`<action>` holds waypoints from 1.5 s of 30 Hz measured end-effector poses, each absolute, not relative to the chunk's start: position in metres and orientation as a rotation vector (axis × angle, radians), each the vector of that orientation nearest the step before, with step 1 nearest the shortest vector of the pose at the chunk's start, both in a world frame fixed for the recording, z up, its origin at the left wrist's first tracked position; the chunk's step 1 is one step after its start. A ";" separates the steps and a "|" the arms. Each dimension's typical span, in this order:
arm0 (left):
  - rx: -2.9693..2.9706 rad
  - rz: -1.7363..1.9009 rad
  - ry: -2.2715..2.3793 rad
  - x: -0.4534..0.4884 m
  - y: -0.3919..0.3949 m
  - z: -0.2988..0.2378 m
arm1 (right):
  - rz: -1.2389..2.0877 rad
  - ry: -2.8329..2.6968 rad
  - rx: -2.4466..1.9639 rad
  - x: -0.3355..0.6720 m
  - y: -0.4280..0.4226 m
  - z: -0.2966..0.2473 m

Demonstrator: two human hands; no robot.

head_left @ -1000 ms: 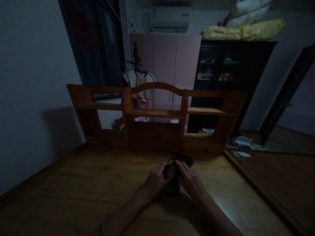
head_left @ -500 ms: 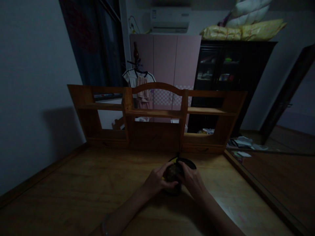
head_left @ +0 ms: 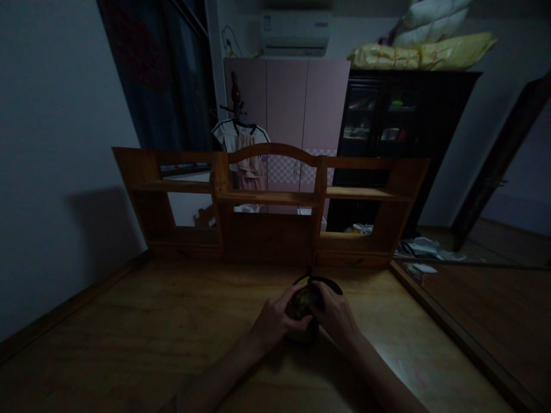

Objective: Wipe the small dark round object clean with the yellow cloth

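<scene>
A dark, rounded object (head_left: 301,303) with a patch of yellow and a black edge rests on the wooden desk (head_left: 172,338); the dim light hides its exact kind. My left hand (head_left: 275,320) curves around its left side, thumb in front and fingers over the far side. From the right, my right hand (head_left: 334,312) grips the same object, its fingers bent over the top. A black curved part (head_left: 331,283) shows behind the right fingers. Both hands partly cover the object.
A wooden shelf unit (head_left: 269,198) stands along the desk's far edge. The white wall (head_left: 55,172) borders the left, and a raised wooden rim (head_left: 456,332) runs along the right. Farther back are a pink wardrobe (head_left: 286,103) and a dark cabinet (head_left: 434,126).
Both hands stay around the dark object, with only a slight shift of the fingers and of the object's tilt. The whole view has moved a little.
</scene>
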State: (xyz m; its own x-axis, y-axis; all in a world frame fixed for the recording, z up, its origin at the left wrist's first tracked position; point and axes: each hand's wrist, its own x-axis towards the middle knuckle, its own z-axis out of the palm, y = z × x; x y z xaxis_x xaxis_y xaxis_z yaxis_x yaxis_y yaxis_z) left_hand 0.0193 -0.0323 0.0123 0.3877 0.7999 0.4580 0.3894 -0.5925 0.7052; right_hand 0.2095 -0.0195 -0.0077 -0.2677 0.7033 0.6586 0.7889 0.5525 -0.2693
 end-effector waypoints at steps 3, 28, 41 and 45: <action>2.098 1.127 1.021 0.021 -0.033 0.013 | -0.064 -1.999 -1.162 0.208 -0.021 -0.005; 1.598 1.026 0.748 0.033 -0.013 -0.015 | -0.018 -2.117 -1.039 0.216 -0.019 0.003; 1.951 1.168 0.983 0.028 -0.016 -0.017 | -0.033 -2.050 -1.005 0.219 -0.012 -0.008; 2.062 1.184 0.999 0.025 -0.019 -0.013 | -0.077 -2.043 -0.979 0.218 -0.013 -0.013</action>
State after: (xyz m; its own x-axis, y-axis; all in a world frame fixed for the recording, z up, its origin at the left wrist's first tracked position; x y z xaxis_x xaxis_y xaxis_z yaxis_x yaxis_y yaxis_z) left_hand 0.0247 -0.0192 -0.0125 0.3340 0.8166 0.4707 0.3272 -0.5688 0.7546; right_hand 0.2184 -0.0129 -0.0128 -0.3353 0.6128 0.7156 0.6646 0.6922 -0.2814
